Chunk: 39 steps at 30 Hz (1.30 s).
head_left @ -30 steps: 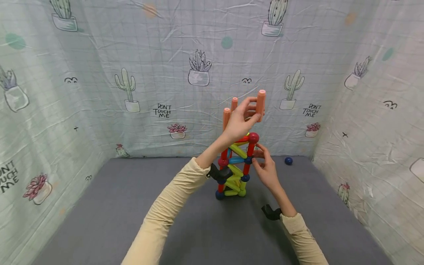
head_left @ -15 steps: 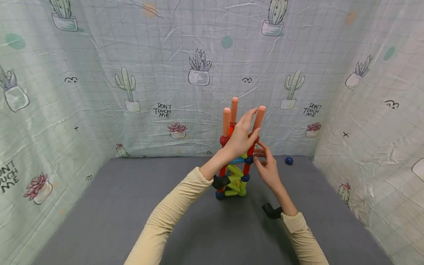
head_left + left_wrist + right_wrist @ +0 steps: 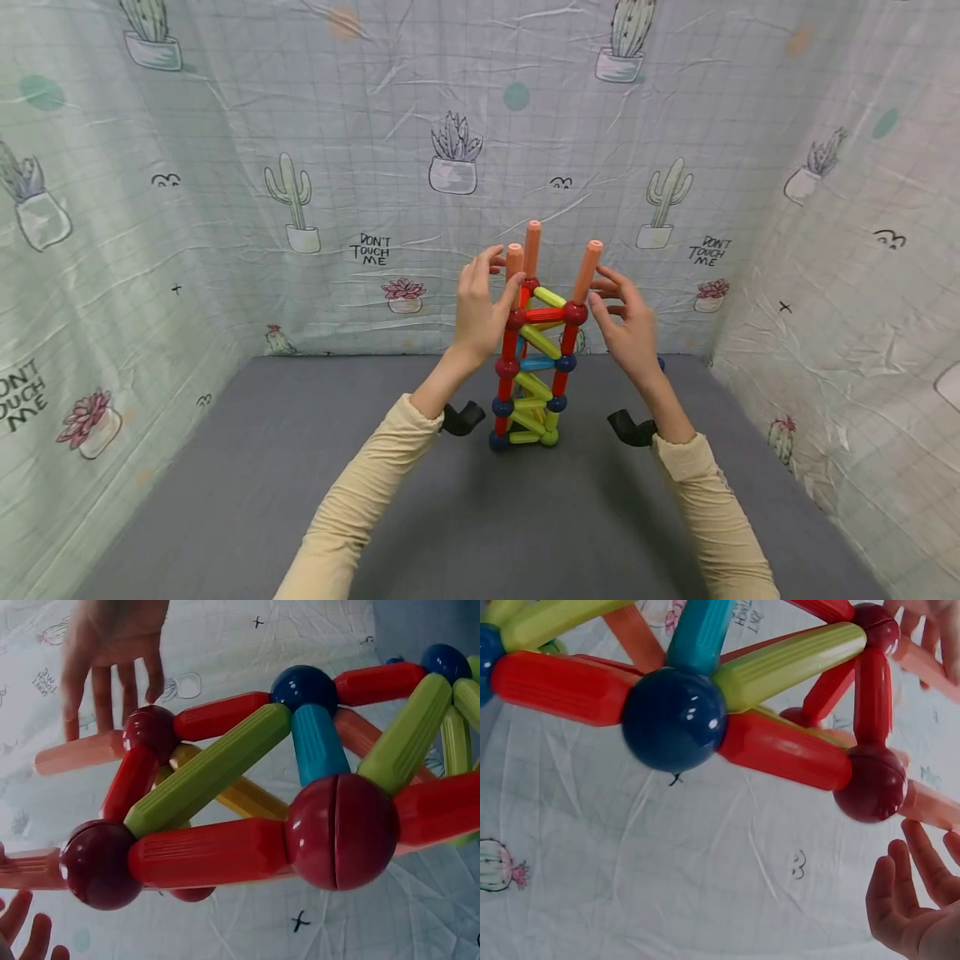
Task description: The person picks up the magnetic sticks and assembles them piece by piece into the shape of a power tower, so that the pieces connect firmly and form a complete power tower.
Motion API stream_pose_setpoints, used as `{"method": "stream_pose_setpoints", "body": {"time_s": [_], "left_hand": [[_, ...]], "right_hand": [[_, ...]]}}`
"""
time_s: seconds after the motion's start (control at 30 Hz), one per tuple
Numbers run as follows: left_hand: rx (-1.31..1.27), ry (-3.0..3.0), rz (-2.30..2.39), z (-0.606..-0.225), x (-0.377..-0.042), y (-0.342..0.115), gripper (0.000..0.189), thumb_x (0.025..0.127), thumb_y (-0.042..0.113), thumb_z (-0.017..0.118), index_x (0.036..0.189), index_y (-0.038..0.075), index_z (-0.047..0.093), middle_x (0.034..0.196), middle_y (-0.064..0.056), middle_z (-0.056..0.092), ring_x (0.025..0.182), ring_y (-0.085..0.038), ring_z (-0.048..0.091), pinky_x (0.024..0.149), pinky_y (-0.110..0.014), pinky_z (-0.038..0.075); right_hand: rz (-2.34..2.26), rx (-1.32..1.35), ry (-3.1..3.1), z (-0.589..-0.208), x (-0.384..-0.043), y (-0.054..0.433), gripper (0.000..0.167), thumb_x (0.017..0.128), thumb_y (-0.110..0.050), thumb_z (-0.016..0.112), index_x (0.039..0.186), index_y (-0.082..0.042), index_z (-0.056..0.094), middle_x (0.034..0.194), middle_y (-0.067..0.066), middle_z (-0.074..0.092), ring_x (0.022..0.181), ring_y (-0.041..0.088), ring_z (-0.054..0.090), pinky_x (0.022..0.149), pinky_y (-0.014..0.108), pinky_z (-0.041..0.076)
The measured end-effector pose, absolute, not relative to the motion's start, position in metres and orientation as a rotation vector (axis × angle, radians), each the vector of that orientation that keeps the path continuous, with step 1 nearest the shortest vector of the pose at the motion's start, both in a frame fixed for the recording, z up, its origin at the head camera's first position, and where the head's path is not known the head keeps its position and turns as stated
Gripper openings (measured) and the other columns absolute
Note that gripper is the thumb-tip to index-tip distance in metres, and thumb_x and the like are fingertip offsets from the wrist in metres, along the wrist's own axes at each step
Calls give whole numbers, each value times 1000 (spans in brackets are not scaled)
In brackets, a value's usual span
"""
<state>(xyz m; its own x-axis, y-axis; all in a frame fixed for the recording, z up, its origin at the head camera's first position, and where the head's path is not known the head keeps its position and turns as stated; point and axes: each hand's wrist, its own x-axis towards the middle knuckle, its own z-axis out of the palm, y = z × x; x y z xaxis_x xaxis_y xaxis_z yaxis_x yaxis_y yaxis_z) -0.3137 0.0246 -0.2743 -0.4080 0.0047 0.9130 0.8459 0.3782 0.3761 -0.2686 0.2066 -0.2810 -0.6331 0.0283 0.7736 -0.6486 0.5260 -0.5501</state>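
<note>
A tower of plastic building rods and balls [image 3: 536, 364] stands on the grey tabletop, with three orange rods upright on top. My left hand [image 3: 480, 304] is at the front left orange rod [image 3: 514, 262], its thumb overlapping the rod and its fingers loosely spread on the far side. Beside the right orange rod [image 3: 587, 273], my right hand [image 3: 626, 321] has its fingers loosely bent, fingertips right at the rod. In the right wrist view, the right hand's fingers [image 3: 922, 870] lie close below that rod. The back orange rod [image 3: 532, 250] leans on neither hand.
A loose blue ball [image 3: 661, 364] sits on the table [image 3: 300, 467] behind the right wrist, mostly hidden. A cactus-print curtain [image 3: 360, 150] hangs behind and on both sides. Black wrist straps [image 3: 462, 418] stick out from the wrists.
My left hand has set the third orange rod on the right corner ball, let go, and moved left to the front left rod. The right hand has risen from the tower's middle to the right orange rod.
</note>
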Motion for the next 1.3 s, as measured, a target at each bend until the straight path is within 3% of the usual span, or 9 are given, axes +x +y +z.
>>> {"method": "stream_pose_setpoints", "body": {"time_s": [0.13,0.33,0.47,0.63,0.7,0.93,1.13,1.3], "left_hand": [[-781,-1776,-1184,-277,-322,28,32,87,17,57,113,-1,53,96,-15,61,89,-25,55,80,-35,44],[-791,-1817,-1196,-275,-329,35,31,88,18,55,113,1,53,92,-13,59,81,-23,55,73,-31,46],[-780,-1862,-1221,-274,-332,39,31,90,20,52,114,0,51,92,-14,58,79,-23,55,67,-32,47],[-771,-1916,-1244,-276,-333,42,32,92,21,47,116,0,49,94,-14,57,81,-22,55,64,-30,46],[-777,-1924,-1253,-278,-333,42,32,92,20,46,117,-1,49,95,-14,56,82,-22,55,64,-28,46],[-790,-1904,-1251,-283,-334,46,32,92,17,45,118,-2,47,94,-15,54,76,-23,51,61,-26,43],[-808,-1891,-1246,-285,-334,49,35,93,16,45,122,-2,44,98,-16,53,79,-23,49,63,-26,43],[-809,-1895,-1246,-286,-332,50,35,93,17,44,122,-3,44,99,-16,53,80,-24,49,64,-27,42]], "right_hand": [[1082,528,-2030,-277,-275,199,41,85,0,55,125,2,46,106,24,58,91,34,58,69,18,44],[1075,586,-2040,-273,-280,190,41,84,3,54,124,2,46,103,25,57,89,35,57,68,40,47],[1163,606,-2037,-276,-287,196,39,86,3,50,125,5,44,104,26,56,90,31,55,70,31,46],[1261,469,-1979,-310,-330,236,32,92,-8,43,123,-1,48,103,23,57,85,5,51,68,14,40],[1195,357,-1984,-330,-352,259,30,93,-13,43,120,-3,52,101,21,59,81,2,50,65,14,40],[771,137,-2211,-399,-391,327,27,91,-8,41,110,4,55,101,23,55,88,35,52,72,46,41],[436,-59,-2506,-445,-396,367,31,90,-8,38,116,3,50,115,25,48,105,42,41,73,57,34],[368,-153,-2835,-460,-395,384,45,92,-13,36,132,5,30,134,28,29,120,46,25,84,67,25]]}}
